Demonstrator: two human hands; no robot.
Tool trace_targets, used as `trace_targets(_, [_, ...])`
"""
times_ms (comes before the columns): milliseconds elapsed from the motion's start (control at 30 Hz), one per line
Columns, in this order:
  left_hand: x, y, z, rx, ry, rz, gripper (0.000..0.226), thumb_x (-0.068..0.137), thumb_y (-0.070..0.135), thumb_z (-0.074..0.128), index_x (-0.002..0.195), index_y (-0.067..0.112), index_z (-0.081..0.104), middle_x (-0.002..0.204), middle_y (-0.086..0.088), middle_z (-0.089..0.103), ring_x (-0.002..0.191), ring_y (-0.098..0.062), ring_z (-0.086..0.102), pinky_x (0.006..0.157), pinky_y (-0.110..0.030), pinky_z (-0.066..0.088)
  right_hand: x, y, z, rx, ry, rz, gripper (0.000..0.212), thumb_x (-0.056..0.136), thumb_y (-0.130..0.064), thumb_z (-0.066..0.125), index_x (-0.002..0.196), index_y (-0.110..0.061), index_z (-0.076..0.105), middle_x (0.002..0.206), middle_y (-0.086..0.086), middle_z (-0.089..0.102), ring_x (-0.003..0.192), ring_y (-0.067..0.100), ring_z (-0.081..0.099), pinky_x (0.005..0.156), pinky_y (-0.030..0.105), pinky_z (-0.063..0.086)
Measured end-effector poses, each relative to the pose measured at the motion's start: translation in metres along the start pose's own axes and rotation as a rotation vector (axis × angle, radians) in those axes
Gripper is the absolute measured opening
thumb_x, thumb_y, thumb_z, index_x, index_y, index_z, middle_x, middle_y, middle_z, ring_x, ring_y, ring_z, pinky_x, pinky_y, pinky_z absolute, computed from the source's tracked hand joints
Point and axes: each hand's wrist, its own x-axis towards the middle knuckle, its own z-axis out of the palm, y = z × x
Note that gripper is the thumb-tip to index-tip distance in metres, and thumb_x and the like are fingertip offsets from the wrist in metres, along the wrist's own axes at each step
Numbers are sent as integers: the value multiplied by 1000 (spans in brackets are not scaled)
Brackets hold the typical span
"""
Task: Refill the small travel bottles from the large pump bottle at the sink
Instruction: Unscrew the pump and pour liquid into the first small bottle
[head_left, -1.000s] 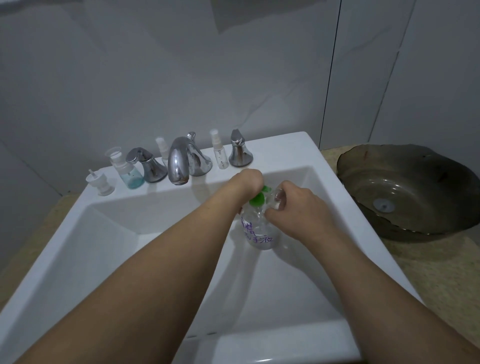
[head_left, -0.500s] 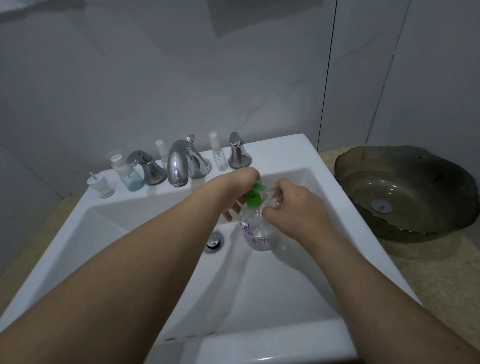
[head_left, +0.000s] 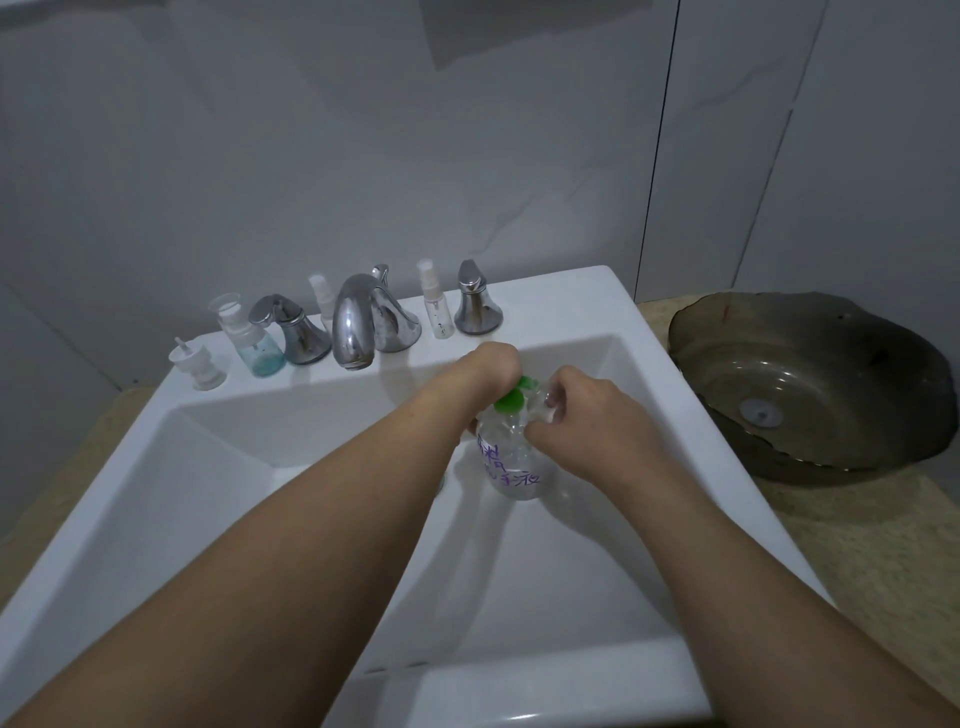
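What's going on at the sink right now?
A person holds a clear pump bottle with purple writing over the white sink. The left hand is on its green pump head; the right hand holds something small and clear beside it. Small travel bottles stand along the ledge by the faucet.

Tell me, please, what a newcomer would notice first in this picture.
Two bare forearms reach into the white square sink, where the left hand and right hand meet at the bright green pump top of a clear bottle with purple writing. To the right, a dark glass basin sits on the counter.
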Motion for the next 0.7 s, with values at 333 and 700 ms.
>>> trace_targets(333, [10, -5, -11, -20, -83, -19, 41, 82, 36, 36, 97, 7, 61, 102, -13, 64, 89, -38, 63, 83, -49, 50, 2, -3, -1, 7, 66, -27, 27, 72, -40, 63, 92, -29, 49, 90, -7, 65, 87, 22, 60, 71, 31, 43])
trace_targets(700, [7, -3, -11, 18, -62, -18, 44, 84, 37, 34, 102, 7, 61, 106, -12, 64, 91, -37, 63, 85, -54, 47, 1, -4, -2, 18, 83, -37, 26, 74, -39, 63, 93, -29, 49, 88, -8, 65, 87, 21, 60, 71, 31, 43])
